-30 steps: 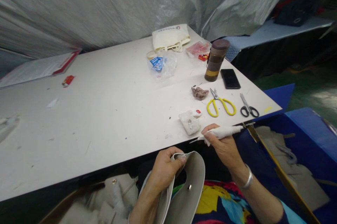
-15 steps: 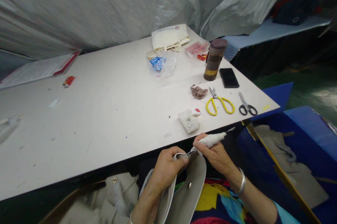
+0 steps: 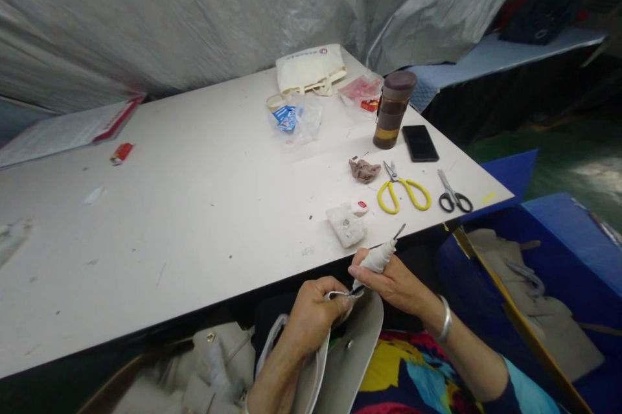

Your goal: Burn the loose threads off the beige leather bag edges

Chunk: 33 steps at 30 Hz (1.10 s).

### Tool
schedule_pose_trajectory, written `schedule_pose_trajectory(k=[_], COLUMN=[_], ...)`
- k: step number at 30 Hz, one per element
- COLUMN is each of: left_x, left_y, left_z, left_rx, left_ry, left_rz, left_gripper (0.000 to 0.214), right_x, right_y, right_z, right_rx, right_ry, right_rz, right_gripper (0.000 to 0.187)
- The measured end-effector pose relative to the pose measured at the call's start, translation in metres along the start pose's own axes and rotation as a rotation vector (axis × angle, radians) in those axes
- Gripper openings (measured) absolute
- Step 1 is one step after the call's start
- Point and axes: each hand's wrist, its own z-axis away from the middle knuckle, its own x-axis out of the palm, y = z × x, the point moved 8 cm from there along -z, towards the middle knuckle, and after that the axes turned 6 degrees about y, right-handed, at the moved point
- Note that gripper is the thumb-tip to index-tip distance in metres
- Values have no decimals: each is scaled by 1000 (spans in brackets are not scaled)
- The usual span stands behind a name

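Observation:
My left hand is closed on the top edge of a pale grey bag piece that stands over my lap, just below the table's near edge. My right hand is closed round a thin metal tool with a white cloth-wrapped handle. The tool's lower tip meets the bag's edge right beside my left fingertips. A silver bangle sits on my right wrist.
On the white table lie yellow scissors, black scissors, a phone, a brown flask, a brown rag, a small white packet and plastic bags. A blue bin holding pale pieces stands at right.
My right hand has moved left and down from the table's edge, bringing the wrapped tool's tip to the bag edge that my left hand holds. The tool now stands steeper.

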Motion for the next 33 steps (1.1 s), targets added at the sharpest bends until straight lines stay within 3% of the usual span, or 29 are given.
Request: schedule_pose_trajectory(k=[5,8,12,15,20,28,33], left_x=[-6,-15,-26,-28,-31,-38,-39], left_y=[-6,-13,-17,-14,-10,-33,-34], left_z=[-3,-5,-6,-5,-4,-13,-15], left_rx=[16,9,-12,-33,-24,-49,-45], left_ry=[32,78,148,151,131,114,83], left_rz=[26,63,151,196,278,366,403], left_gripper=[19,21,28,33,35,39,39], right_x=[-3,-18,-54,-72,-73,-65,-60], right_y=[12,23,22,11,7,10,7], right_z=[9,10,4,-3,-15,-28,-35], right_rx=[15,20,-36,-101,-141,-158,-132], right_ry=[110,261,537,636,592,513,454], right_rz=[-121,-164,-11,168,244,198,365], right_gripper=[28,29,28,28,29,32,32])
